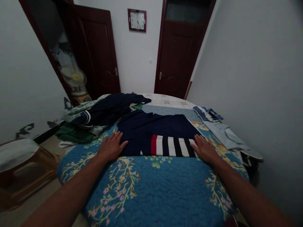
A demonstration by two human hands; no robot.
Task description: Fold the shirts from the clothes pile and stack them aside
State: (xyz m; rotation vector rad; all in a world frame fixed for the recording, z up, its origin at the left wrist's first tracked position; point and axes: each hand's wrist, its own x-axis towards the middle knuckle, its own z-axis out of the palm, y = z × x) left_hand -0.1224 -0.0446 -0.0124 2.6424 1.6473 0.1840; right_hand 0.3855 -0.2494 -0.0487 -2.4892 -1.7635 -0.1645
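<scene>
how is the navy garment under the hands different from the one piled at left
The striped garment lies fairly flat; the piled garment is bunched. The striped garment has broad red, white and black bands, the piled garment narrow white lines. Both are mainly navy.

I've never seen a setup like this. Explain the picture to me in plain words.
There is no machine here: these are a person's bare hands, seen from a camera worn on the head, looking forward and down. On the blue floral cover lies a navy garment with red, white and black stripes. The left hand rests at its left end and the right hand at its right, both open, gripping nothing. Beyond the left hand is a loose heap of clothes; over on the right lies a pale grey garment.
</scene>
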